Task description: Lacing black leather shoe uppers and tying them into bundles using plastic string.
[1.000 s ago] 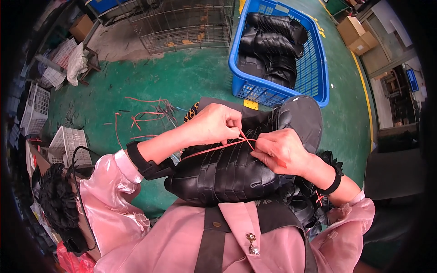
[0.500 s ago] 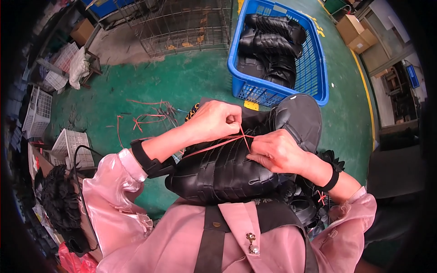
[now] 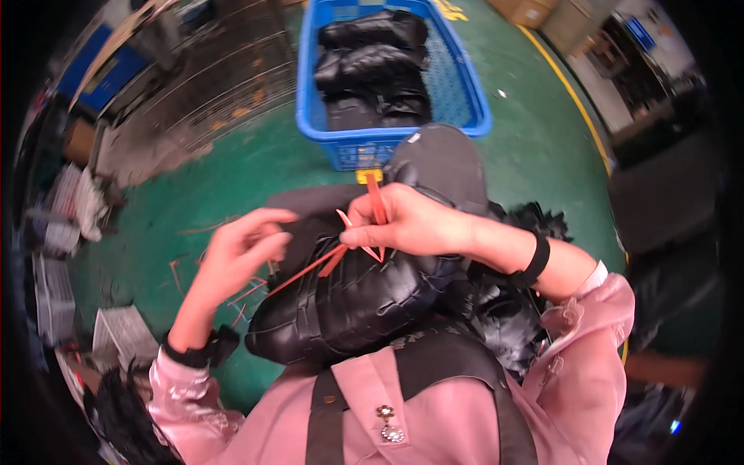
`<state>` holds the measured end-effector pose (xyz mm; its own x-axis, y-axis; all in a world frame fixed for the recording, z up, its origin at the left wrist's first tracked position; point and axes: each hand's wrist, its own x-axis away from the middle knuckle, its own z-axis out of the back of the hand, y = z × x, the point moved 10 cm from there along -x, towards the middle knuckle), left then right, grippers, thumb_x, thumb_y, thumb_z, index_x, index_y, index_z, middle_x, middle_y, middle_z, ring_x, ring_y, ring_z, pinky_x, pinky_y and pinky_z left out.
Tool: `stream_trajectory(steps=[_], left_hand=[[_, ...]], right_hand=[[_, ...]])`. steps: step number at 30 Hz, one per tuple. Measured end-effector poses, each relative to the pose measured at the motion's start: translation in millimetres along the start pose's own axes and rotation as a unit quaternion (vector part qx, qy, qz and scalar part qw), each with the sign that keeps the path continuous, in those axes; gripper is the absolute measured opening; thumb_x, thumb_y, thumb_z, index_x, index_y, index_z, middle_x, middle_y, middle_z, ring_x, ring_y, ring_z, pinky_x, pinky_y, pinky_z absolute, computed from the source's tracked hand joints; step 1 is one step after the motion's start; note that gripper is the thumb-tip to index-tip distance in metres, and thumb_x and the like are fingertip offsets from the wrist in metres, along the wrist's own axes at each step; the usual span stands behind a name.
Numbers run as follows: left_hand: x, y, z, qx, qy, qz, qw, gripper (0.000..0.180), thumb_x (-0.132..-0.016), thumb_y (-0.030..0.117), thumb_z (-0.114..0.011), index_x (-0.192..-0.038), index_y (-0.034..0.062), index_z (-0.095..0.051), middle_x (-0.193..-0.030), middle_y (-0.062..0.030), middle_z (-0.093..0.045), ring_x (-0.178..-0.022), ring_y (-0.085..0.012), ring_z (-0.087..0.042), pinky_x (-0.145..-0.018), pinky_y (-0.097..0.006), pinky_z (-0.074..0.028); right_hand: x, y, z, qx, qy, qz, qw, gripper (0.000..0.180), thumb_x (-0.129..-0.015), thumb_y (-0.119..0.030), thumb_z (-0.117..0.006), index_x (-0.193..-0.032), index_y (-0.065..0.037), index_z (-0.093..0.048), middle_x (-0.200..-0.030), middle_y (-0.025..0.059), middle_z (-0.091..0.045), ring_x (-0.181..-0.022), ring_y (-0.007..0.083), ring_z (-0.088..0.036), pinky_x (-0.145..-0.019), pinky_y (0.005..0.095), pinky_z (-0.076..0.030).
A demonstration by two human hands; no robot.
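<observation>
On my lap lies a bundle of black, stitched, leather-like pieces, stacked tightly together. A reddish-orange strip of string runs across its top. My right hand pinches the string between thumb and fingers above the bundle, with flat loose ends sticking up and down from the grip. To the left, my left hand is off the bundle, its fingers apart and slightly blurred; I see nothing in them. A grey-black flat piece sticks out at the bundle's far right end.
Ahead stands a blue plastic basket holding several similar black bundles. More black pieces are piled by my right side. String scraps lie on the green floor at left, near white crates. A wire cage is at far left.
My left hand has let go of the string and moved left and down. My right hand has drawn the string up and left. The whole view has shifted to the right.
</observation>
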<state>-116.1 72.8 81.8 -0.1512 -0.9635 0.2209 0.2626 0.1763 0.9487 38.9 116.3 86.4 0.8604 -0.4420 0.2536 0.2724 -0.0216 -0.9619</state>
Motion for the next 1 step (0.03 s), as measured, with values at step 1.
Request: stream_trajectory(steps=[1], left_hand=[[5.7, -6.2, 13.0, -0.007, -0.007, -0.023, 1.000, 0.025, -0.094, 0.007, -0.056, -0.118, 0.0055, -0.061, -0.079, 0.0023, -0.058, -0.072, -0.0070, -0.055, -0.069, -0.024, -0.048]], right_hand=[[3.6, -3.1, 6.0, -0.044, 0.002, 0.034, 0.998, 0.022, -0.090, -0.023, -0.065, -0.083, -0.002, -0.064, -0.068, 0.0037, -0.062, -0.065, 0.0071, -0.058, -0.061, 0.0250, -0.047]])
